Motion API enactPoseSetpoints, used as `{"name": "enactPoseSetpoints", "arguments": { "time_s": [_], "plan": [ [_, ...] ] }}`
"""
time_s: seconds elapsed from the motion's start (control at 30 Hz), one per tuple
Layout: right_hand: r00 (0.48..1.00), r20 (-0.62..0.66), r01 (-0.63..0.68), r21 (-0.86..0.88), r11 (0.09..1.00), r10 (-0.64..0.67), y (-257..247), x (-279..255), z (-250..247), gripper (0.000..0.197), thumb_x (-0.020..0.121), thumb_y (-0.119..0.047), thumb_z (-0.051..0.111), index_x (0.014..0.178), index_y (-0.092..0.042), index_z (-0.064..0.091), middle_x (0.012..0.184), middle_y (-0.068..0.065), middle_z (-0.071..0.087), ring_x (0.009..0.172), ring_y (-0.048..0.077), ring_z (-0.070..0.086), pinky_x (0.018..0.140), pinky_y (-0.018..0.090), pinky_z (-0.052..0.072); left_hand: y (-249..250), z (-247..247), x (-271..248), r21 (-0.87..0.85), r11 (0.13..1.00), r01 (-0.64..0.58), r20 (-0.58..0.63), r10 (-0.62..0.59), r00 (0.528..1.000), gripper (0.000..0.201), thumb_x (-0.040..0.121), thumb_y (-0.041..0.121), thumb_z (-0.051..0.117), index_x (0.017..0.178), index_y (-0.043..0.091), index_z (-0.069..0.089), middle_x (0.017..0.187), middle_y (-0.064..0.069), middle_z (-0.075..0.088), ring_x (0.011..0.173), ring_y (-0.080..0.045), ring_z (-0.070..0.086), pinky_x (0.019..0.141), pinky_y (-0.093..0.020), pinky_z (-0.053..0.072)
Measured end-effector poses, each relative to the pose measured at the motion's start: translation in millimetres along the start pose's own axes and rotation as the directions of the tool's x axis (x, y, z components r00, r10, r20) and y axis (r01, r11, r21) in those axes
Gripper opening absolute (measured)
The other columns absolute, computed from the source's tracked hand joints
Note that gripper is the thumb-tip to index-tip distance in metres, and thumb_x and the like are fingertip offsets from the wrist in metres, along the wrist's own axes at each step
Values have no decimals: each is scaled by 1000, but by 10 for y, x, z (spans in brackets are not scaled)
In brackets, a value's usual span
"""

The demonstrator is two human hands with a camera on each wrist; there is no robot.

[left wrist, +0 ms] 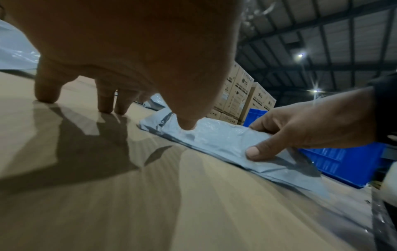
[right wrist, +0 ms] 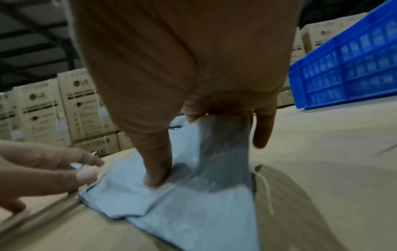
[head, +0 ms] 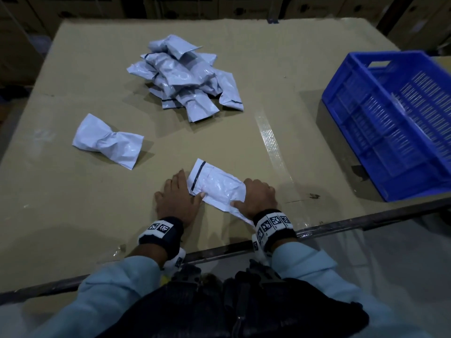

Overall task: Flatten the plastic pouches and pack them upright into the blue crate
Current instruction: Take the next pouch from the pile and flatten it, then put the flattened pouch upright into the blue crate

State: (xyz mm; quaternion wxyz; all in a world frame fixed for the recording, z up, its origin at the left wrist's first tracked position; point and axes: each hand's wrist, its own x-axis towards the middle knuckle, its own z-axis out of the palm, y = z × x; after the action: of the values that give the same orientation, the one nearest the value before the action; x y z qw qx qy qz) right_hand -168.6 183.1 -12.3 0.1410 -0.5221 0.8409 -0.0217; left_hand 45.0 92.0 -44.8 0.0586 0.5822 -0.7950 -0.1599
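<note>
a: so, where are we working?

b: on a flat sheet of brown cardboard (head: 97,203) laid over a table with a dark metal edge, a strip of clear tape (head: 271,140) shining across it. stacked printed cartons (right wrist: 53,105) stand behind, under a dark steel roof.

a: and the pouch?

b: one pale grey plastic pouch (head: 217,189), crinkled and glossy, lies flat near the front edge. the left hand (head: 175,198) is spread, fingertips on the cardboard, thumb pressing the pouch's left end. the right hand (head: 258,196) has its fingers curled over the other end, thumb down on top, pinching it.

a: the rest?

b: a loose pile of pouches (head: 188,74) sits farther back, puffy and rumpled. one twisted pouch (head: 107,140) lies apart at the left. the blue crate (head: 380,132), slotted rigid plastic, stands well to the right.
</note>
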Motion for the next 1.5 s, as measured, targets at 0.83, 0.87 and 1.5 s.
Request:
{"name": "enactPoseSetpoints", "arguments": {
  "time_s": [0.83, 0.87, 1.5],
  "plan": [
    [852, -462, 123, 635, 763, 247, 2144, 416, -2139, 21, 82, -21, 62, 89, -18, 42, 75, -4, 49, 69, 24, 49, 57, 32, 36, 2466, 496, 1109, 108, 994, -3, 391, -40, 920, 75, 94, 68, 44, 144, 13, 45, 148, -18, 46, 129, -39, 51, 106, -47, 44],
    [842, -479, 132, 628, 767, 247, 2269, 443, -2253, 22, 83, -21, 61, 90, -17, 41, 77, -1, 49, 70, 25, 49, 58, 33, 36, 2589, 528, 1158, 106, 994, -14, 404, -30, 914, 76, 93, 69, 44, 144, 13, 46, 146, -17, 49, 127, -37, 53, 104, -46, 46],
    [737, -491, -167, 534, 829, 464, 4826, 1346, -3301, 18, 89, -17, 60, 101, -10, 49, 104, 21, 59, 87, 35, 53, 71, 37, 36, 3539, 774, 1180, 410, 909, -78, 474, -139, 869, 125, 66, 53, 91, 154, 22, 8, 163, -24, 1, 142, -53, 30, 109, -58, 44]
  ]
}}
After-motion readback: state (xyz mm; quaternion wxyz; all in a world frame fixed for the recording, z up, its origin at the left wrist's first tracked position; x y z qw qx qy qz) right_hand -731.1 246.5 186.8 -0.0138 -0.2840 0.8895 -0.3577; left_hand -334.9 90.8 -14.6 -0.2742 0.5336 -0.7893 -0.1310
